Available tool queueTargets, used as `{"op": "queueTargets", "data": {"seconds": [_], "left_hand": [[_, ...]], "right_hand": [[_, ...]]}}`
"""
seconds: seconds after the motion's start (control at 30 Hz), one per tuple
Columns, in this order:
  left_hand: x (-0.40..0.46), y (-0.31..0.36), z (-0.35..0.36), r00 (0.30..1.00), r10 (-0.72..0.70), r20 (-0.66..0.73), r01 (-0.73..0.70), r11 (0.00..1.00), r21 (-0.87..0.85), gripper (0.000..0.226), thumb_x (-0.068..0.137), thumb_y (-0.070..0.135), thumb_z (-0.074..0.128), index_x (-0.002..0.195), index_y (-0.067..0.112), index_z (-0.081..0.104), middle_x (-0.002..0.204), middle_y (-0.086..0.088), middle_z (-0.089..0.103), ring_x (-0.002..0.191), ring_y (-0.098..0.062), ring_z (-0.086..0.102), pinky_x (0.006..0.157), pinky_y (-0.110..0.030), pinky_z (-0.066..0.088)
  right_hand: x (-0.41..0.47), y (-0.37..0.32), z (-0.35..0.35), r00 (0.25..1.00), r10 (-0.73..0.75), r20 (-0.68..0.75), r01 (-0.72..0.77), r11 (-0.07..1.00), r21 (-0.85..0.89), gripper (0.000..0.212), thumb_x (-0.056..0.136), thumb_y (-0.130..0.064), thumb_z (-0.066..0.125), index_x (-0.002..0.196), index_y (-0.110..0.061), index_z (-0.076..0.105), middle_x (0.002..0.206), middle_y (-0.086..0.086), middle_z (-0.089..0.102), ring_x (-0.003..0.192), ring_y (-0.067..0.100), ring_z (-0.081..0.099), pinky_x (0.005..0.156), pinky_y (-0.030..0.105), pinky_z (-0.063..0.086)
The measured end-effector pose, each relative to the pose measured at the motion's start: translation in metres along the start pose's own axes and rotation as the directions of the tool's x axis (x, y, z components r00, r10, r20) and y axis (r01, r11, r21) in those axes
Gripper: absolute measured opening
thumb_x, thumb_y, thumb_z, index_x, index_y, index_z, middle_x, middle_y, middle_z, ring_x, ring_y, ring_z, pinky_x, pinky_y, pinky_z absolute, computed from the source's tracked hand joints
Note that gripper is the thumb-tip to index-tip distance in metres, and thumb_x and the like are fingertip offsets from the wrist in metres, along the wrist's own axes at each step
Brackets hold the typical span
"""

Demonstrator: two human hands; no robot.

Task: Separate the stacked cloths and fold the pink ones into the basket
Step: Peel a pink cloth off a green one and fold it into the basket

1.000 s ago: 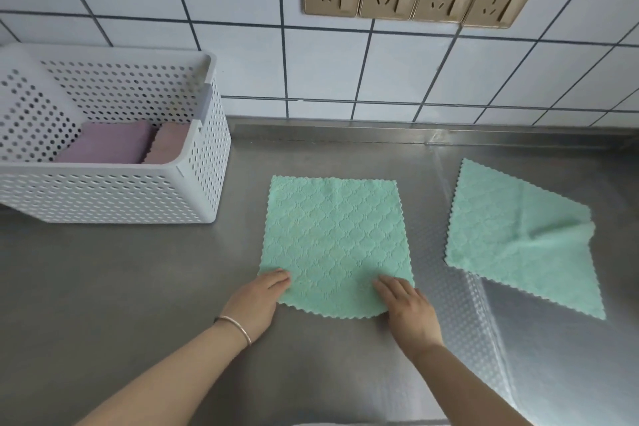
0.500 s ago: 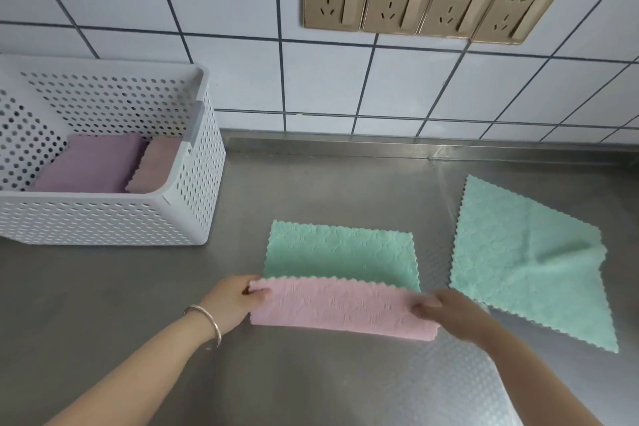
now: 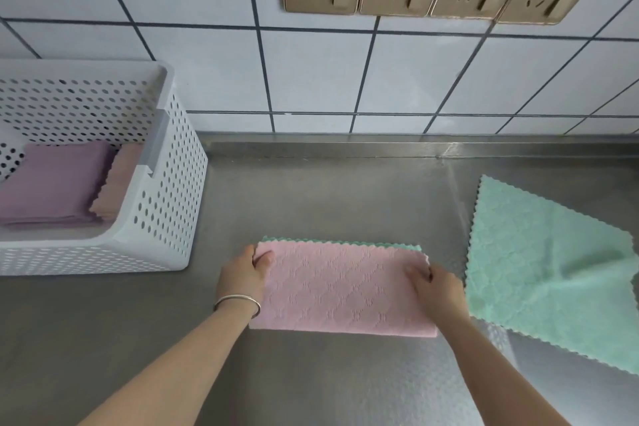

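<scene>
A: Where does the work stand?

B: The person's left hand [image 3: 246, 274] and right hand [image 3: 436, 284] each pinch a far corner of the pink cloth [image 3: 342, 290], thumbs on top, fingers closed on the scalloped edge. Between the two grips the cloth lies doubled over on the steel counter [image 3: 311, 190], its folded edge nearest the person.

A: And the green one it was stacked with?

B: A thin strip of green cloth [image 3: 380, 244] shows just beyond the pinched edge, so it looks caught in the fold or lying beneath; which of the two cannot be told. That pair does not look separated yet.

A: What is finished, then?

B: Well off to the left-hand side of the grip, the white basket [image 3: 162, 204] holds a folded purple cloth [image 3: 52, 180] with a folded pink cloth [image 3: 119, 180] touching its side. To the right of the right hand, close by, a second green cloth [image 3: 546, 270] lies spread, one corner turned over.

A: So what remains?

B: By this reading, freeing the pink from the green, folding it smaller, and carrying it across to the basket. No further stack is in view.
</scene>
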State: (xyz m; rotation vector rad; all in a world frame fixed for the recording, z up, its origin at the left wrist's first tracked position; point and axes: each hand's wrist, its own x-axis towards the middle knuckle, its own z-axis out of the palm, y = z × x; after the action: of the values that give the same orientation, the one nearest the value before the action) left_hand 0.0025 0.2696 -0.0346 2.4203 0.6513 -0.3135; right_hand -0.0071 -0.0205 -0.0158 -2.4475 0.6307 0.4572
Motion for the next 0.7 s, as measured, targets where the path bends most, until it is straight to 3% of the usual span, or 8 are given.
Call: {"op": "queueTargets", "data": {"seconds": [0.1, 0.4, 0.53, 0.63, 0.7], "left_hand": [[0.005, -0.001, 0.004, 0.998, 0.047, -0.039, -0.044, 0.997, 0.065, 0.034, 0.092, 0.036, 0.051, 0.095, 0.002, 0.055, 0.091, -0.024, 0.065, 0.086, -0.040, 0.059, 0.064, -0.033, 0.034], [0.009, 0.000, 0.006, 0.995, 0.077, -0.070, -0.066, 0.986, 0.152, 0.033, 0.092, 0.038, 0.049, 0.080, 0.008, 0.047, 0.084, -0.021, 0.064, 0.076, -0.035, 0.055, 0.060, -0.031, 0.033], [0.011, -0.001, 0.005, 0.997, 0.059, -0.056, -0.047, 0.979, 0.198, 0.034, 0.091, 0.043, 0.048, 0.076, 0.013, 0.043, 0.079, -0.016, 0.062, 0.067, -0.029, 0.049, 0.058, -0.031, 0.037], [0.002, 0.002, 0.004, 0.993, -0.014, -0.120, 0.023, 0.997, 0.074, 0.032, 0.084, 0.046, 0.059, 0.085, 0.016, 0.048, 0.083, -0.008, 0.061, 0.072, -0.030, 0.054, 0.063, -0.034, 0.045], [-0.009, 0.005, 0.009, 0.960, 0.048, -0.276, -0.053, 0.999, -0.011, 0.044, 0.074, 0.042, 0.070, 0.104, 0.015, 0.053, 0.102, -0.008, 0.059, 0.091, -0.032, 0.055, 0.074, -0.039, 0.047]], "right_hand": [[0.006, 0.000, 0.003, 0.999, -0.019, -0.031, 0.019, 1.000, 0.000, 0.020, 0.093, -0.029, 0.051, 0.081, -0.014, 0.053, 0.066, -0.003, 0.051, 0.071, 0.023, 0.053, 0.062, 0.027, 0.036], [0.015, -0.001, 0.007, 0.996, 0.079, -0.032, -0.080, 0.996, -0.034, 0.031, 0.091, -0.041, 0.053, 0.072, -0.017, 0.051, 0.064, -0.005, 0.049, 0.070, 0.022, 0.050, 0.059, 0.027, 0.035], [0.014, -0.008, 0.006, 0.988, 0.148, -0.043, -0.149, 0.988, -0.027, 0.034, 0.087, -0.048, 0.054, 0.077, -0.016, 0.052, 0.077, 0.003, 0.056, 0.075, 0.024, 0.052, 0.064, 0.029, 0.039], [0.003, -0.010, 0.006, 0.975, 0.190, -0.120, -0.189, 0.982, 0.018, 0.034, 0.087, -0.047, 0.054, 0.092, -0.014, 0.048, 0.083, 0.005, 0.055, 0.075, 0.024, 0.051, 0.066, 0.031, 0.039], [-0.007, -0.007, 0.008, 0.966, 0.203, -0.161, -0.198, 0.979, 0.044, 0.030, 0.089, -0.042, 0.051, 0.097, -0.014, 0.044, 0.087, 0.004, 0.053, 0.077, 0.024, 0.050, 0.067, 0.032, 0.038]]}}
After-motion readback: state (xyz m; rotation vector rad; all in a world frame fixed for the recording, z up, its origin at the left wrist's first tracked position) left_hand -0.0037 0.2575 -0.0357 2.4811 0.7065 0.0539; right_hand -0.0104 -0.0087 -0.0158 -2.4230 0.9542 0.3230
